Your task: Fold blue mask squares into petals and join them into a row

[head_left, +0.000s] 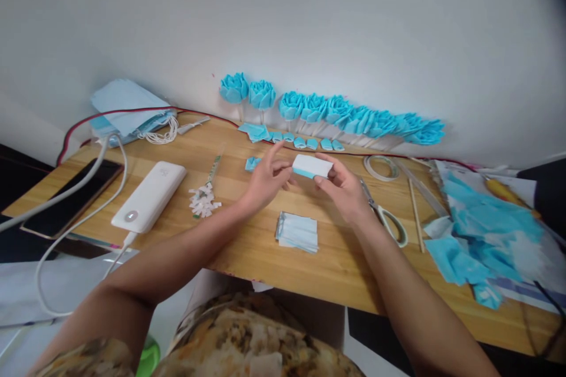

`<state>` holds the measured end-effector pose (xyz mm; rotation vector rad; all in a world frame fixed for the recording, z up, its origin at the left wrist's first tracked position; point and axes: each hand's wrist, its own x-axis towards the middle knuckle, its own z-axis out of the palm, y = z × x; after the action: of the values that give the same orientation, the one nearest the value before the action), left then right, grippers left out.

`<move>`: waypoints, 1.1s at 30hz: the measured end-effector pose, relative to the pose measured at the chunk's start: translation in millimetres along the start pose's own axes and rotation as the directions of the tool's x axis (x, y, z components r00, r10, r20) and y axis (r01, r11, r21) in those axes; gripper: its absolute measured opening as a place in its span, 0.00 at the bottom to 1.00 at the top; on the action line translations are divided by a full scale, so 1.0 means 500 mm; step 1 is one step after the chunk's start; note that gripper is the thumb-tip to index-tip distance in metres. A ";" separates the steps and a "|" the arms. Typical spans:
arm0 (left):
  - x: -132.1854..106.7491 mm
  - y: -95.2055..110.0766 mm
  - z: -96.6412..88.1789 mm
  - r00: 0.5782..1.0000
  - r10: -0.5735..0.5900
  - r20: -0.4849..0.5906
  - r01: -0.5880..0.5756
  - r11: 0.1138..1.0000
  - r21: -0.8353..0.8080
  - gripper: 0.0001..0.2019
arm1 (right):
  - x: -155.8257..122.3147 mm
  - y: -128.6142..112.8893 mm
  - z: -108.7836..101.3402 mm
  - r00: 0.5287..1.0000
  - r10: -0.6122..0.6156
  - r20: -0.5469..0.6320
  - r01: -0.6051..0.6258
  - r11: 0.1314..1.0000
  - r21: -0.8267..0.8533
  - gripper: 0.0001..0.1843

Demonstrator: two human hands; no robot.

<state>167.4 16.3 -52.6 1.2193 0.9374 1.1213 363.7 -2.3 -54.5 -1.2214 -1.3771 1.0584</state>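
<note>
Grasps, with the right hand [342, 188] partly hidden behind it, a rectangular white-and-blue fabric-like piece [311, 166]; cannot tell any grip by the left hand [266, 177], just beside.

Looks like a home craft corner: wood desk [247, 256] vs plain white wall [283, 17], row of blue flowers [338, 109] on sticks, scissors [377, 207], tape roll [382, 178], blue scraps [490, 218]; personal phone [73, 197] + pwr bank [150, 195] w/ cable [128, 240] on same desk.
</note>
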 end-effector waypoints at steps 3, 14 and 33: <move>0.014 -0.004 -0.012 0.991 0.114 -0.066 -0.109 0.991 0.080 0.33 | 0.004 -0.001 0.000 0.999 0.027 -0.029 -0.026 0.999 0.034 0.25; 0.267 0.108 -0.244 0.754 0.594 -0.281 -0.239 0.646 0.725 0.27 | 0.008 -0.004 -0.001 0.999 0.033 -0.028 -0.031 0.996 0.088 0.26; 0.153 0.114 -0.090 0.785 0.563 -0.257 -0.419 0.789 0.450 0.19 | 0.013 -0.006 -0.001 0.989 0.112 -0.095 -0.082 0.958 0.276 0.25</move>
<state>132.9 100.4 0.4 1.6631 1.1936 1.7103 363.6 4.0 -50.5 -1.1340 -1.0567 1.1880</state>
